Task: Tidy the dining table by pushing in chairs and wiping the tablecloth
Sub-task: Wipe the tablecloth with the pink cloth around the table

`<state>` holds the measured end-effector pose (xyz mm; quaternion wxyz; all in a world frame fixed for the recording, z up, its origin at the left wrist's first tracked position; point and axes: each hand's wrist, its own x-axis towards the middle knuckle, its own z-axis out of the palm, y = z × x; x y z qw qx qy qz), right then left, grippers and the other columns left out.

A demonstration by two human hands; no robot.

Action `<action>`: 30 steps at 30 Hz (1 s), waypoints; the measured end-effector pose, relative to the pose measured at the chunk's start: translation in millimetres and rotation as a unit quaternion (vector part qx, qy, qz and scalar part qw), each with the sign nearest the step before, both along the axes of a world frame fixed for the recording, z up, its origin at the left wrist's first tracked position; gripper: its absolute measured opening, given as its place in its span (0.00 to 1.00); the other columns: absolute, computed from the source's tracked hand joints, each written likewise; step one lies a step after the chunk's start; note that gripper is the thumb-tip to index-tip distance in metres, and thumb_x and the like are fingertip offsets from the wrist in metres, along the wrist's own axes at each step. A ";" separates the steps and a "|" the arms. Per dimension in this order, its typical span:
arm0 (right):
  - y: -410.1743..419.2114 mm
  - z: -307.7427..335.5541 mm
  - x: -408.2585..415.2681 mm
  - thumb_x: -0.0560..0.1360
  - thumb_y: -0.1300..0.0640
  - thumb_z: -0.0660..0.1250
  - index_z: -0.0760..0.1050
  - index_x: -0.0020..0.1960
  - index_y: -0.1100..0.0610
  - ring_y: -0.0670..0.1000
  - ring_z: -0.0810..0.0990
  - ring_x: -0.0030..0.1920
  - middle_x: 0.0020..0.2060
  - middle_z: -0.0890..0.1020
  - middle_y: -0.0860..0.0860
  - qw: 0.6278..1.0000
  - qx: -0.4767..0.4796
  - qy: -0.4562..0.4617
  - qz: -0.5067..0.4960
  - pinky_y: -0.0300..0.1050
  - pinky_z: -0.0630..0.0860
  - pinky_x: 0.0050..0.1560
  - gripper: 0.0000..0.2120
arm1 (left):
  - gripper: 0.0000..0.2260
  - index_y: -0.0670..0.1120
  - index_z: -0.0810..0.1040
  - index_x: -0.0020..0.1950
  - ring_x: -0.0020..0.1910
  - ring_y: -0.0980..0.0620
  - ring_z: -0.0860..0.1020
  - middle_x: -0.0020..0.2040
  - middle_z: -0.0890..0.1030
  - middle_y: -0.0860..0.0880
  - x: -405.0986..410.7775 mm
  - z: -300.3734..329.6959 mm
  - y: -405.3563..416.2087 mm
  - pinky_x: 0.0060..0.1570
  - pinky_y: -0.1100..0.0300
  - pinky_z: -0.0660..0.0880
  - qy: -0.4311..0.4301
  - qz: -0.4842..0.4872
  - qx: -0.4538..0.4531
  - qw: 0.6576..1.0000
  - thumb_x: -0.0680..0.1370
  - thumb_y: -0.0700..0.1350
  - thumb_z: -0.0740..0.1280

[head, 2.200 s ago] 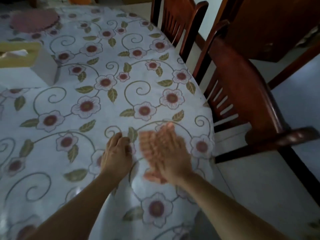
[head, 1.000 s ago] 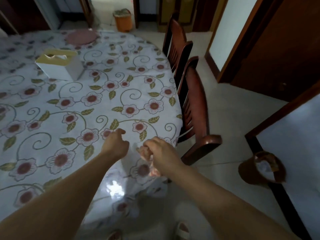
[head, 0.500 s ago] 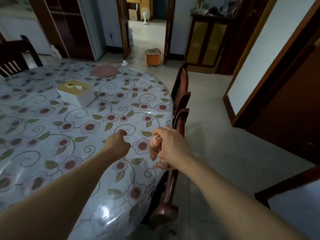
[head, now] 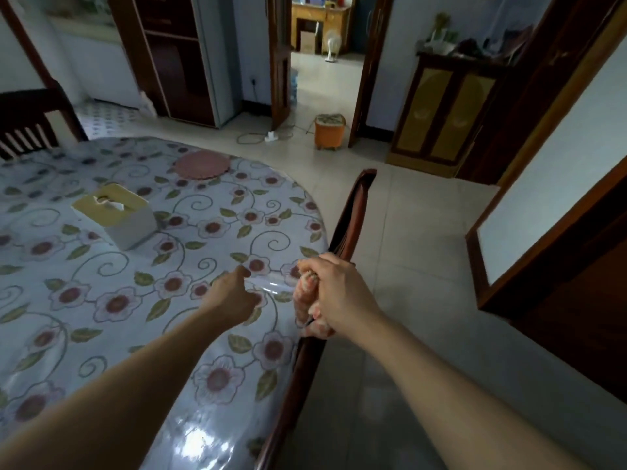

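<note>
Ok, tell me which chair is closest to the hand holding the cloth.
The reddish-brown chair along the table's right edge, directly beside the right hand gripping the cloth. The dark chair stands at the far left.

You stand in a dim room with a pale tiled floor [head: 424, 239]. Ahead of you an open doorway [head: 325, 62] shows a lit room with a fan [head: 329, 44]; a yellow-panelled cabinet [head: 444, 113], an orange stool [head: 329, 130] and a dark shelf unit [head: 176, 56] flank it.
</note>
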<state>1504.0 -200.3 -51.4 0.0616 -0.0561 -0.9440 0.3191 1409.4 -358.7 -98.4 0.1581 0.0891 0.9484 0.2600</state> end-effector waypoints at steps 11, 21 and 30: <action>141.2 -4.0 -135.1 0.60 0.71 0.71 0.76 0.57 0.60 0.56 0.78 0.53 0.54 0.78 0.56 0.982 0.036 0.039 0.179 0.46 0.75 0.55 0.26 | 0.22 0.44 0.66 0.68 0.63 0.41 0.72 0.66 0.73 0.39 -53.9 3.2 93.3 0.58 0.52 0.69 0.009 0.180 -0.007 0.984 0.75 0.45 0.65; 141.7 -32.4 -267.7 0.65 0.66 0.72 0.74 0.60 0.60 0.56 0.76 0.56 0.56 0.77 0.56 0.932 0.061 -0.014 0.357 0.45 0.73 0.56 0.24 | 0.24 0.43 0.65 0.69 0.65 0.41 0.70 0.68 0.71 0.40 -95.9 -31.1 90.2 0.61 0.51 0.68 -0.024 0.324 -0.056 0.944 0.74 0.43 0.65; 115.6 -104.6 -361.3 0.75 0.56 0.64 0.56 0.75 0.54 0.56 0.58 0.73 0.74 0.60 0.54 0.842 0.176 -0.137 0.492 0.52 0.58 0.72 0.31 | 0.23 0.45 0.64 0.69 0.65 0.43 0.70 0.68 0.70 0.42 -150.1 -94.2 109.5 0.60 0.50 0.69 -0.097 0.404 -0.023 0.909 0.76 0.51 0.64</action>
